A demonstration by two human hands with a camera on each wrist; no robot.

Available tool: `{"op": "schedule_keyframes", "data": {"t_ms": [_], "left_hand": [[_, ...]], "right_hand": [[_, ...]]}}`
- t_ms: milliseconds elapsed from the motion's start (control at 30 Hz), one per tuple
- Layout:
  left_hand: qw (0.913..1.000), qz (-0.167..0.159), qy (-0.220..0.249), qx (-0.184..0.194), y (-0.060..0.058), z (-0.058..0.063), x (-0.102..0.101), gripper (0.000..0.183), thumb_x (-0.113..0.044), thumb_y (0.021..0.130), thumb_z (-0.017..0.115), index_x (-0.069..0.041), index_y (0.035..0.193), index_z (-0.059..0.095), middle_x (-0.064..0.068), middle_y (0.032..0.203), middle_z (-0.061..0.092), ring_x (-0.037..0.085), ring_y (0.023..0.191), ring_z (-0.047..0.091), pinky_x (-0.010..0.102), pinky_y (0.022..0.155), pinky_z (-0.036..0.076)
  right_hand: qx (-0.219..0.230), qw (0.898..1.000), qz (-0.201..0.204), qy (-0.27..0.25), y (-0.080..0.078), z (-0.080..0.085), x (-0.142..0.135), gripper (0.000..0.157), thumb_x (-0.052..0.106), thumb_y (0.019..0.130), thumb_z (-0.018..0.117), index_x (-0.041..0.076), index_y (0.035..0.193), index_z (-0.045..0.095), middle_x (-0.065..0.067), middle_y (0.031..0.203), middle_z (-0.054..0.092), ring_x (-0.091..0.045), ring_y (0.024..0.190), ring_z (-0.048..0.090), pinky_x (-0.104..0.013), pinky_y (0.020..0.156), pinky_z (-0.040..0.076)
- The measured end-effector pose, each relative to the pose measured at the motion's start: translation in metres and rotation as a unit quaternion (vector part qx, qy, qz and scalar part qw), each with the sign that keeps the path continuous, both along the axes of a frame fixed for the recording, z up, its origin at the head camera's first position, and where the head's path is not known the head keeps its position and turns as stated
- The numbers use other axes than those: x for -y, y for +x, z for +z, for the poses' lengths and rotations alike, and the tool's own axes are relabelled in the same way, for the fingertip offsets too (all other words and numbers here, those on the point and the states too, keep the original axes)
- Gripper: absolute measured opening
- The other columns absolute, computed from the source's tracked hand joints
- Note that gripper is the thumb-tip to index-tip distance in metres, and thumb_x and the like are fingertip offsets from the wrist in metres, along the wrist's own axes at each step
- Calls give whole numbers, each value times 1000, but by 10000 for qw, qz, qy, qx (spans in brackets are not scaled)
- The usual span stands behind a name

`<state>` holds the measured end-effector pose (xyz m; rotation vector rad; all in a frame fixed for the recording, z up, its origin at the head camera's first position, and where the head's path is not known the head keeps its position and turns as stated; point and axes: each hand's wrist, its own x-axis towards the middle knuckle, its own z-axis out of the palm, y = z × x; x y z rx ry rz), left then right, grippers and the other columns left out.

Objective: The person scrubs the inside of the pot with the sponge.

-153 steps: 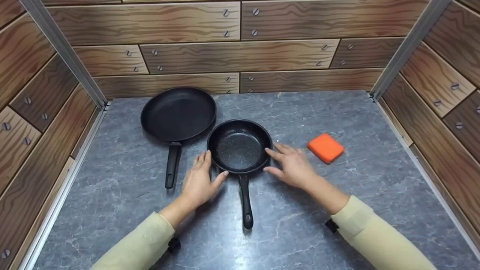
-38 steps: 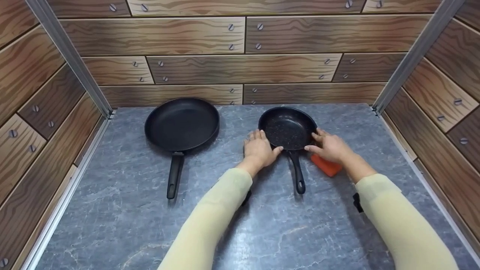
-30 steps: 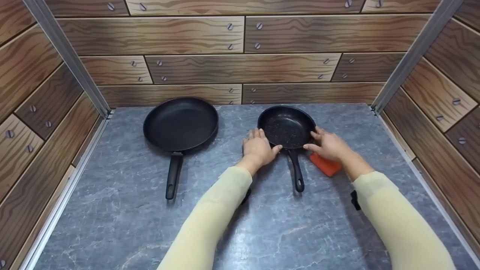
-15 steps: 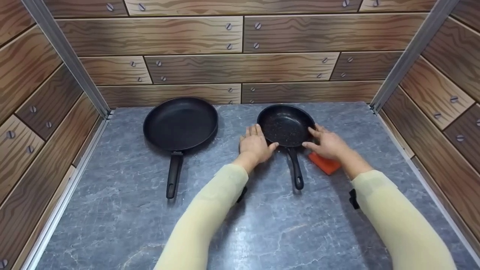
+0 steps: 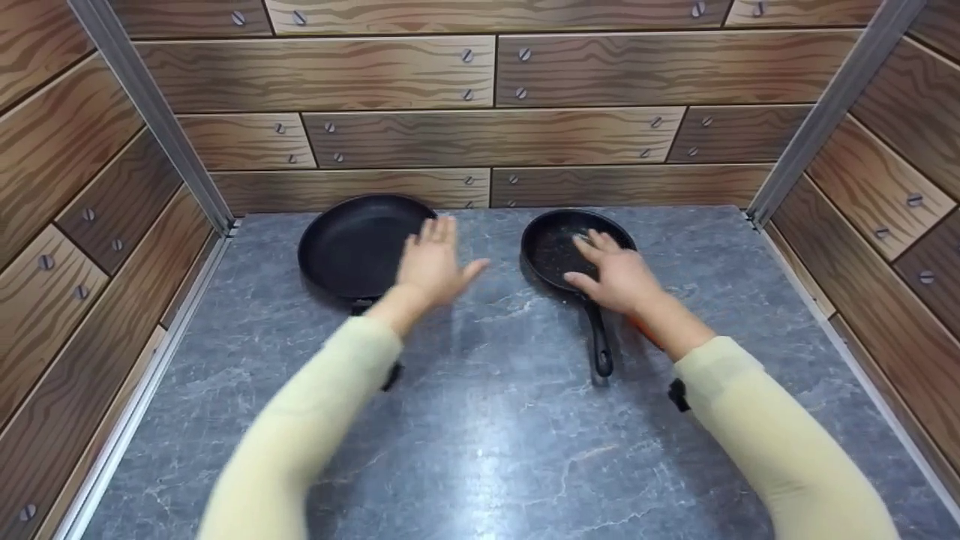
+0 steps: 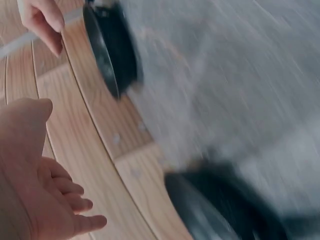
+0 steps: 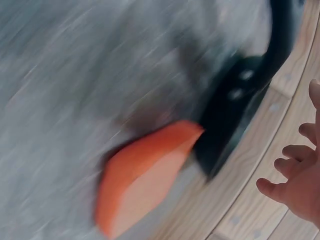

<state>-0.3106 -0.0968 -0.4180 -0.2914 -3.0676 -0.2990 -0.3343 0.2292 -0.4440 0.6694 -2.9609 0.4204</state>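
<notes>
The small speckled black frying pan [image 5: 546,253] rests on the table, handle toward the front. My right hand [image 5: 621,279] is over its right side, holding nothing; in the right wrist view the fingers are apart from the pan [image 7: 227,120]. My left hand [image 5: 431,268], fingers stretched and thumb spread, hovers by the right edge of the large black frying pan [image 5: 352,244] and covers part of its rim and handle. The left wrist view shows that palm [image 6: 40,190] with nothing in it. An orange sponge [image 7: 145,175] lies beside the small pan, mostly hidden under my right forearm in the head view.
The grey marbled table [image 5: 480,420] is enclosed by wood-patterned walls [image 5: 397,139] at the back and sides. Metal posts [image 5: 157,120] stand at the back corners. Both wrist views are blurred by motion.
Five seconds ago the small pan was at the middle; it is now farther back and right, near the sponge. Both hands have let go of its rim; the left has swung left toward the large pan.
</notes>
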Motion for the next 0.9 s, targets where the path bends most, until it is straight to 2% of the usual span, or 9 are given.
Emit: {"op": "schedule_keyframes", "data": {"t_ms": [100, 233, 400, 633, 767, 900], "left_hand": [[9999, 21, 35, -112, 3, 2, 40, 102, -71, 104, 44, 3, 167, 15, 24, 173, 15, 43, 160, 15, 60, 128, 14], [9996, 128, 61, -224, 9, 0, 91, 101, -69, 104, 47, 6, 166, 18, 27, 171, 20, 45, 159, 18, 62, 127, 17], [9995, 225, 69, -201, 17, -9, 141, 100, -65, 104, 51, 9, 165, 20, 30, 170, 21, 47, 158, 18, 65, 126, 16], [9991, 388, 29, 172, 23, -23, 189, 101, -66, 105, 49, 7, 166, 15, 29, 172, 15, 48, 159, 11, 67, 126, 9], [9982, 452, -29, 399, 25, -33, 207, 102, -67, 105, 47, 6, 167, 11, 30, 172, 12, 48, 160, 8, 68, 126, 7], [9973, 506, -139, 521, 28, -45, 220, 102, -68, 105, 46, 6, 167, 12, 29, 172, 13, 48, 159, 8, 69, 125, 7]], "right_hand": [[-62, 9998, 165, 61, 1, 4, 29, 77, 53, 105, 61, 12, 165, 38, -22, 170, 29, -45, 156, 28, -67, 122, 26], [29, 9993, 356, 78, 3, 5, 68, 78, 55, 104, 61, 17, 167, 35, -18, 172, 25, -41, 157, 26, -65, 124, 24], [134, 9983, 543, 148, 6, 1, 112, 77, 55, 104, 61, 18, 167, 35, -17, 171, 26, -39, 158, 25, -63, 124, 25], [135, 9970, 687, 328, 6, -8, 164, 76, 56, 104, 60, 19, 166, 38, -16, 171, 28, -37, 157, 29, -61, 123, 29], [212, 9962, 763, 354, 7, -16, 187, 76, 55, 104, 61, 19, 167, 37, -16, 172, 28, -37, 157, 28, -63, 122, 29], [338, 9946, 856, 479, 8, -26, 209, 79, 55, 104, 62, 21, 168, 33, -15, 174, 22, -39, 158, 25, -65, 122, 28]]}}
